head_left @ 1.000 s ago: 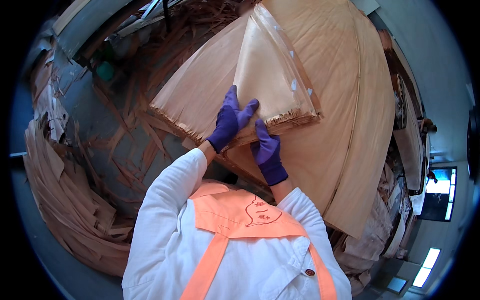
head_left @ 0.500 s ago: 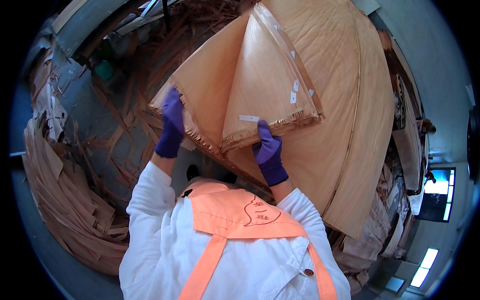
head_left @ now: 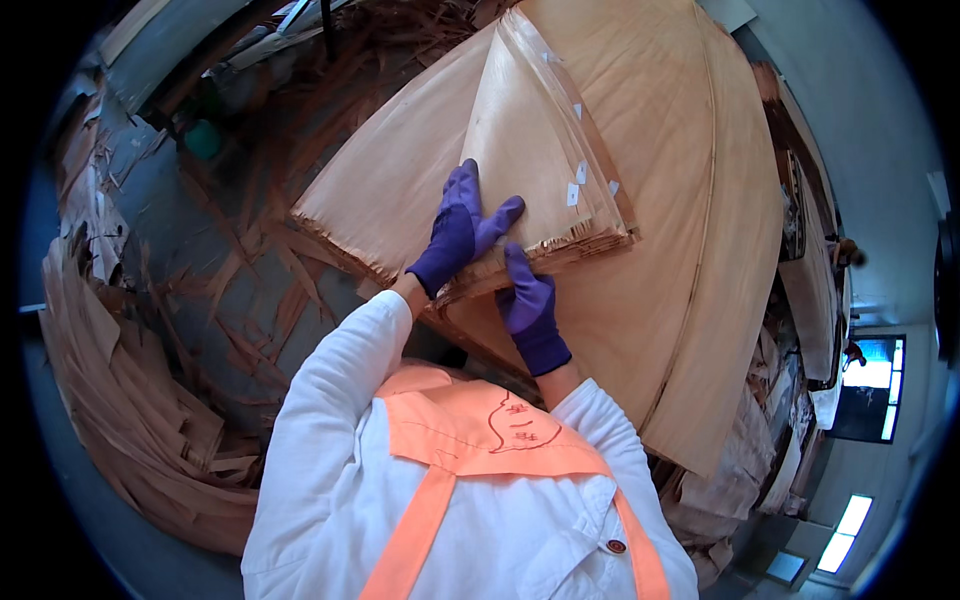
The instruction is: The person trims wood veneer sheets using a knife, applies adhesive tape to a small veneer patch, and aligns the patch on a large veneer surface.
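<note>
Resting on veneer [head_left: 385, 165], the left grip [head_left: 463, 222] has moved rightward.

Left fingers [head_left: 463, 183] from left edge to middle of veneer sheets [head_left: 395, 155]

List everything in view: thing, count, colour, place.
folded veneer: several layers, tan, centre
flat veneer: layers uncountable, tan, beneath
tags: several, white, folded veneer's right side
scraps: many, brown, left
heaps: at least two, brown, lower left and right
green object: one, upper left
bright panels: several, whitish, far right
apron: one, orange, bottom
sleeves: two, white, bottom
left hand: one, purple-gloved, on folded veneer
right hand: one, purple-gloved, at its near edge
</note>
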Tool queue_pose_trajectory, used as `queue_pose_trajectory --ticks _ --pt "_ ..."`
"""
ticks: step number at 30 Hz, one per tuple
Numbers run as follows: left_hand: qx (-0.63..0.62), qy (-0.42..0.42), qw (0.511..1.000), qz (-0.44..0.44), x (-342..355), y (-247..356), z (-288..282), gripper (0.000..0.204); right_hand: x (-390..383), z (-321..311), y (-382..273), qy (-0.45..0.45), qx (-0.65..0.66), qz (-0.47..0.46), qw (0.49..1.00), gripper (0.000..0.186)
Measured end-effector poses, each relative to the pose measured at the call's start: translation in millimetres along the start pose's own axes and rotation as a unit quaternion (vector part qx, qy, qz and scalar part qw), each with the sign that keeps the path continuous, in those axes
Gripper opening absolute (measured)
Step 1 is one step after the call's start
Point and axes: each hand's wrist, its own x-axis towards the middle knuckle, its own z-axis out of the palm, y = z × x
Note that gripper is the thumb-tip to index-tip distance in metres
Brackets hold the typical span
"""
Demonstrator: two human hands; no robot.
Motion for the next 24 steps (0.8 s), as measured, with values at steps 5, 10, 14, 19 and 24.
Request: queue_pose_trajectory --ticks 5,10,14,19,24 --pt "-0.133 -0.004 0.99 -0.05 -1.1 -2.9 -5.5 0.074 2.2 6.8 2.9 0.034 0.004 -0.001 0.999 0.044" --pt "-0.38 -0.018 0.92 -0.095 2.6 -10.0 -37.6 0.05 -2.3 2.2 4.0 0.02 -0.239 -0.134 0.962 0.027" --pt "-0.442 0.199 0.874 0.031 5.3 -53.0 -93.9 0.039 -5.4 0.8 1.4 0.028 -0.232 -0.092 0.968 0.025" --pt "-0.033 0.238 0.943 0.229 -11.2 39.2 -95.7 0.039 1.6 2.4 0.5 0.089 0.056 0.128 0.986 0.04" --pt "-0.006 0.011 0.999 -0.034 -13.9 11.2 -9.6 0.09 -2.7 -0.6 -13.6 -0.053 -0.502 -0.303 0.808 0.029"
